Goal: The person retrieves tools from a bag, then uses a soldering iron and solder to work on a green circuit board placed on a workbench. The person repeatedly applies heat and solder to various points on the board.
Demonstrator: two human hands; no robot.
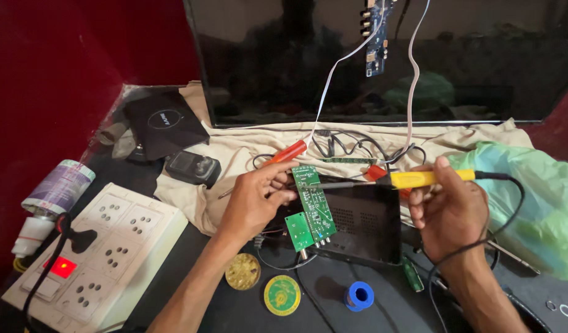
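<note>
Nearest me, low in the frame, a blue solder spool (359, 295) and two round flux tins (281, 295) lie on the dark bench; I judge a sweeping forearm could knock them away. Just above, at centre, my left hand (254, 200) pinches the green circuit board (313, 203) by its edge, tilted over a black box (364, 225). My right hand (449, 213) is closed round the yellow soldering iron (427, 178), its tip touching the board, I think, though the contact is too small to be sure. The risk I see: fingers sit near hot metal, and a slip could burn them or bridge pads. The iron's cord (481, 243) crosses my wrist and could snag. Farther right, a green plastic bag (530, 197) could melt; beyond, a dark screen (382, 61) leans.
</note>
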